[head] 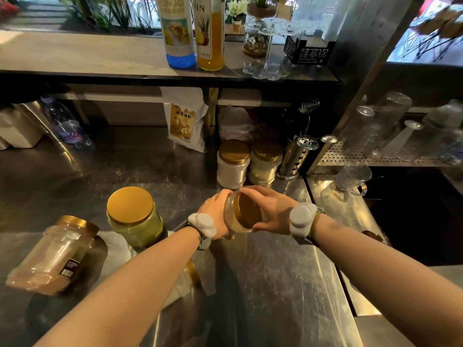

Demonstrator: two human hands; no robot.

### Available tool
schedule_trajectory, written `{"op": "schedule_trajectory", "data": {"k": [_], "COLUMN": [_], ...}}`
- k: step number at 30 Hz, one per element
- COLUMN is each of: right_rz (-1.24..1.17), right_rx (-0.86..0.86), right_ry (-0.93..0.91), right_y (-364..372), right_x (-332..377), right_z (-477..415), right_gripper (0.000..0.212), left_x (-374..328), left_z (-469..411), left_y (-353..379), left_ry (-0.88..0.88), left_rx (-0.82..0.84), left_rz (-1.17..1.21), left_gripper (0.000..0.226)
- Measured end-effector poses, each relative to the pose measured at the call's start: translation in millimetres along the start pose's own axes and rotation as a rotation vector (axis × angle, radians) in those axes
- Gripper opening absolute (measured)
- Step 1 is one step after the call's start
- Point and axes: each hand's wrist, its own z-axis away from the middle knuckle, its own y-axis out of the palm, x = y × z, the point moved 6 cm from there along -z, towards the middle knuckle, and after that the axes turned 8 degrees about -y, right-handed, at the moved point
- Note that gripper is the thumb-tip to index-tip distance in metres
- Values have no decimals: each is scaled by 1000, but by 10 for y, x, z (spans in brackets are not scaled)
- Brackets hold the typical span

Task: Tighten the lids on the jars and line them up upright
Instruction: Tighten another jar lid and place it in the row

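Both hands are gripping a clear plastic jar of yellowish powder: left hand holding the body, right hand wrapping its gold lid.

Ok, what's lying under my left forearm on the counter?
A jar's gold lid peeks out on edge beside the left forearm, with white plastic wrap around it. The jar's body and contents are covered by the arm, so I can't tell what's in it.

Gold lids top jars of white and green powder.
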Motion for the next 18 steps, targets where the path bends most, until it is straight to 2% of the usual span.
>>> {"op": "schedule_trajectory", "data": {"k": [2,5,8,11,13,18], "right_rz": [-3,19,-29,-31,6,16], "right_rx": [35,76,36,-12,-24,1], "right_ry": [65,153,119,4,-23,69], "right_y": [15,42,55,32,27,32], "right_x": [-34,-76,-60,-6,15,-24], "right_z": [0,12,40,57,36,23], "right_gripper": [100,102,109,116,112,102], "left_x": [29,-33,29,67,110,90], "left_z": [7,-38,-9,-15,12,47], "left_y": [-25,42,-1,52,39,6], "left_ry": [-110,-34,-95,55,97,88], "left_rx": [6,7,-29,-19,-16,-33], "left_rz": [-96,-39,-73,56,103,176], "left_gripper": [91,93,93,93,93,99]}}
